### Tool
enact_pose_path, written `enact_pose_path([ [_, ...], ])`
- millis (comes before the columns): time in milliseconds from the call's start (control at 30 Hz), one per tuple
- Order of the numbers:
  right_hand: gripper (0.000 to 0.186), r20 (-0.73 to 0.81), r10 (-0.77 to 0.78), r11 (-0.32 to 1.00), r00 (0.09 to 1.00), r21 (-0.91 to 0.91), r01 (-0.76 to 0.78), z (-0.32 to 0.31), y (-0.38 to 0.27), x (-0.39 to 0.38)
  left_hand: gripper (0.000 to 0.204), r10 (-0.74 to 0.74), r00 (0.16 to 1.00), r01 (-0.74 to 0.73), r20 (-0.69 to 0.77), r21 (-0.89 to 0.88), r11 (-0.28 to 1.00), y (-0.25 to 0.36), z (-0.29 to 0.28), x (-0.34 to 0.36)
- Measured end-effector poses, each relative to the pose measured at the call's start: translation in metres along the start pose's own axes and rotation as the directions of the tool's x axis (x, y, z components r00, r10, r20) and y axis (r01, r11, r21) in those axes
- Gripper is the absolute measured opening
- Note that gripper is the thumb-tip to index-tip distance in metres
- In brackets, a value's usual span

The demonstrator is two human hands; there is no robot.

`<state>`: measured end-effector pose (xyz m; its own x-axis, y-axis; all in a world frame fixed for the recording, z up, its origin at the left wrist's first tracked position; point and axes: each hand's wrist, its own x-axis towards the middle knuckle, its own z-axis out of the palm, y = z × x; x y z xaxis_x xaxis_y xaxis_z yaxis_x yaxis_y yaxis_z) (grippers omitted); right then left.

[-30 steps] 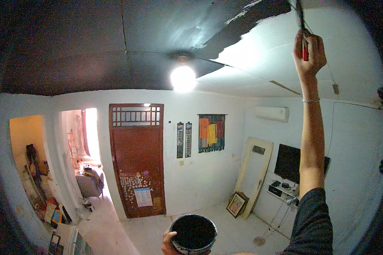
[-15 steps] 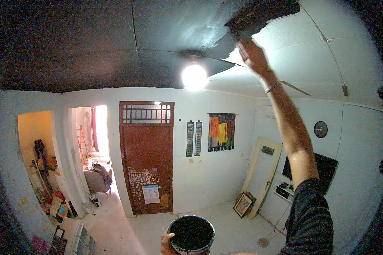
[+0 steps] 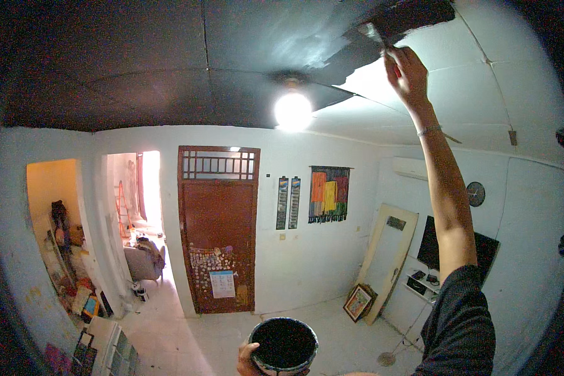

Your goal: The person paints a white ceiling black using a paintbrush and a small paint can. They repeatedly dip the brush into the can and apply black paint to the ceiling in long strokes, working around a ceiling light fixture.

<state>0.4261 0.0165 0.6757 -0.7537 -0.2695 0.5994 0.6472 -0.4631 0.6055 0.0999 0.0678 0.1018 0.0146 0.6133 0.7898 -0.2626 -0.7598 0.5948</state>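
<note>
My right hand (image 3: 407, 75) is raised at the ceiling, its fingers closed round the handle of a paintbrush (image 3: 371, 32). The brush's head lies against the dark-painted part of the ceiling (image 3: 282, 37), close to the ragged border with the white part (image 3: 470, 81). Low in the middle, my left hand (image 3: 247, 360) grips the side of a round bucket (image 3: 284, 370) of black paint, held upright with dark smears on its rim. Most of the left hand's fingers are hidden behind the bucket.
A lit bulb (image 3: 292, 113) hangs from the ceiling left of my raised arm. Beyond stands a brown door (image 3: 218, 216). A loose pale door panel (image 3: 388, 257) leans at the right wall beside a framed picture (image 3: 360, 301). A white cabinet (image 3: 106, 341) is at lower left.
My right hand has shifted right with the paintbrush, whose head now shows clearly. The left hand and bucket have stayed almost where they were.
</note>
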Motion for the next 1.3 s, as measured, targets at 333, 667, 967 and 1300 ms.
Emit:
enact_pose_path([
  [333, 0.013, -0.071, -0.024, 0.999, 0.997, -0.039, 0.021, -0.004, 0.004, 0.001, 0.093, 0.064, 0.998, -0.064, -0.001, 0.005, 0.998, -0.006, 0.007, 0.008],
  [667, 0.013, -0.016, -0.235, 0.956, 0.972, 0.178, 0.234, -0.046, 0.011, 0.048, 0.099, 0.046, 0.998, -0.047, 0.035, 0.014, 0.999, -0.008, 0.014, 0.006],
  [967, 0.018, -0.276, -0.355, 0.867, 0.893, -0.455, 0.204, -0.105, 0.009, 0.074, 0.101, 0.077, 0.995, -0.081, 0.069, 0.052, 0.995, 0.003, 0.009, 0.000],
  [1300, 0.032, 0.295, -0.223, 0.972, 0.929, -0.001, 0.234, -0.037, -0.013, 0.025, 0.109, -0.005, 0.987, -0.009, 0.162, 0.086, 0.996, 0.032, -0.005, -0.023],
])
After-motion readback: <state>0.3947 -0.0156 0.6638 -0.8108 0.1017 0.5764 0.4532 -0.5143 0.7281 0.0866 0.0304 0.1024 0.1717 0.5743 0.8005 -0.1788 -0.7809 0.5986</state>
